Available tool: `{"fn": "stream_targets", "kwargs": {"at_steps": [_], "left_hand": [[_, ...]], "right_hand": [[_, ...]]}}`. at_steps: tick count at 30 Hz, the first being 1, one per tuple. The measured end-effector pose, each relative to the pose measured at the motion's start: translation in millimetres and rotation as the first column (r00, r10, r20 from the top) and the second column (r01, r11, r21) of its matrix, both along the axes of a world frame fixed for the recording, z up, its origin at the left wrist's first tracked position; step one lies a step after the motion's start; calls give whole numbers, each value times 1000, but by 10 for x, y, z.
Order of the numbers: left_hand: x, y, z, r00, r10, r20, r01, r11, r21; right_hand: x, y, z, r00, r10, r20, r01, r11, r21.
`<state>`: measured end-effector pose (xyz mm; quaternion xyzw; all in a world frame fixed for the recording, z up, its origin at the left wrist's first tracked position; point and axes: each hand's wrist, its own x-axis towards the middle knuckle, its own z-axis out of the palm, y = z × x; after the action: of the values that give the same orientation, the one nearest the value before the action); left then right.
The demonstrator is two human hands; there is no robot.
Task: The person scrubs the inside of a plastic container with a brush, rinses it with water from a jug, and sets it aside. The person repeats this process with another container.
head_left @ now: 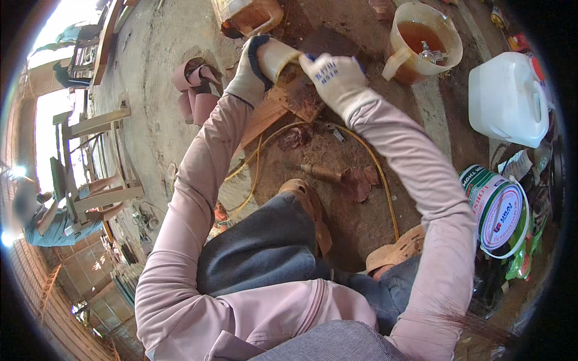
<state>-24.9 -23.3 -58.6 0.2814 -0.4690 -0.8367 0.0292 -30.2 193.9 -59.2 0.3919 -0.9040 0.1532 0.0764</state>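
Note:
My left hand (254, 72), in a white work glove with a dark blue palm, is wrapped round a pale, cup-like plastic container (280, 59). The container is tipped on its side, with its yellowish rim toward my right hand. My right hand (336, 79), gloved the same way, is closed with its fingertips at that rim. Whatever it pinches there, if anything, is hidden. Beneath both hands lie a stained wooden block (298, 99) and a plank (262, 120) on the ground.
Around me are a jug of amber liquid (424, 39), a white jerrycan (503, 99), a paint bucket (500, 210), a cut plastic canister (248, 15) and pink sandpaper strips (198, 90). A yellow hose (385, 174) curves before my feet. Another person (57, 219) works at the far left near wooden frames.

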Motion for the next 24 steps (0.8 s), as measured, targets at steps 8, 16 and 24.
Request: {"fn": "stream_targets", "kwargs": {"at_steps": [8,16,24], "left_hand": [[-361,-195,-131,913,-159,-376,250,946,205],[-4,-238,-201,996,-9,-86,-2,992,-126],[-357,-93,-40,964,78,-252,-99,993,-70]], "right_hand": [[440,-451,-127,648,47,760,370,853,-368],[47,71,-31,997,2,-71,0,1000,19],[595,-411,-604,924,-119,363,318,766,-559]]}}
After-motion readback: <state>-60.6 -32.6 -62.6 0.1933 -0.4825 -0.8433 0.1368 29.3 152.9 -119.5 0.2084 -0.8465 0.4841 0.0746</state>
